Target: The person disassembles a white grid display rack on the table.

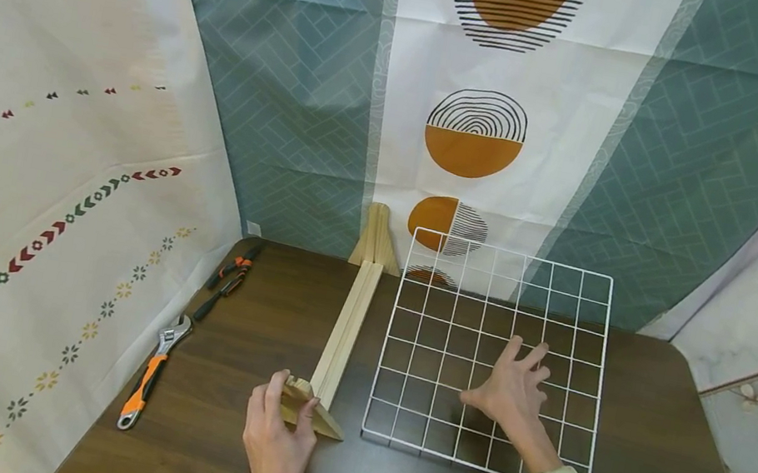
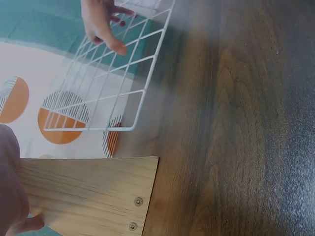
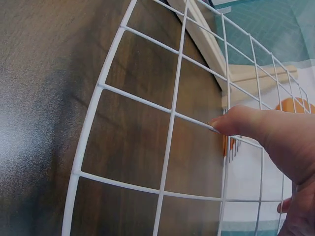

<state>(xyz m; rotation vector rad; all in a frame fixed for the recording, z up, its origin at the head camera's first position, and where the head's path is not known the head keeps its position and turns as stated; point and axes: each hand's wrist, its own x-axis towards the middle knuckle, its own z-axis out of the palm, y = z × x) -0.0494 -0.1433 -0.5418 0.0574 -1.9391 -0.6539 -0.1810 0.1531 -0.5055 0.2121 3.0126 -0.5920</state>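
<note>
My left hand grips the top of the near end piece of a wooden stand, thumb on one side and fingers on the other. The stand has a long grooved rail between two tapered end pieces. Two screw heads show on the near end piece in the left wrist view. To its right is a white wire grid panel, its far edge overlapping the curtain. Over the panel, my right hand spreads its fingers. In the right wrist view the thumb lies at a wire; firm contact is unclear.
An adjustable wrench with an orange handle lies at the table's left side. Beyond it are a dark screwdriver-like tool and orange-handled pliers. Patterned curtains stand behind the brown table and at both sides.
</note>
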